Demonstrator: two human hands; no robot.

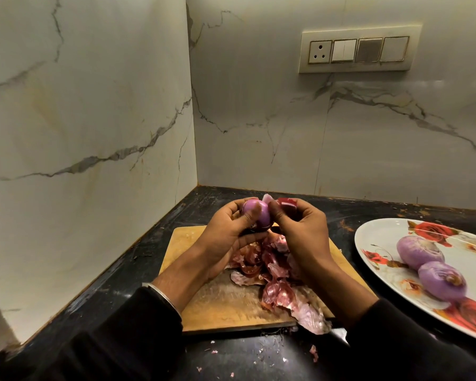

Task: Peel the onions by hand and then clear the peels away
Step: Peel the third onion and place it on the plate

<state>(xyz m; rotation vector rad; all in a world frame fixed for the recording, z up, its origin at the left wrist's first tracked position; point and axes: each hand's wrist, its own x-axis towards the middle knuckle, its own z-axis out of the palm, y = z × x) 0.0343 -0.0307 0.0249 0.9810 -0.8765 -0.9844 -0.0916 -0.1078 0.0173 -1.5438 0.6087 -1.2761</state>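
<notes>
My left hand [226, 232] grips a purple onion [260, 214] above the far end of a wooden cutting board [223, 303]. My right hand [300, 226] pinches a strip of red peel [286, 202] that still hangs on the onion's right side. A heap of dry reddish peels [275, 276] lies on the board under my hands. Two peeled onions [419, 251] [442, 280] rest on a white flowered plate [374, 243] at the right.
The board sits on a black counter [121, 284] in a corner of marble walls. Small peel scraps [313, 353] are scattered on the counter in front of the board. A switch panel [359, 50] is on the back wall.
</notes>
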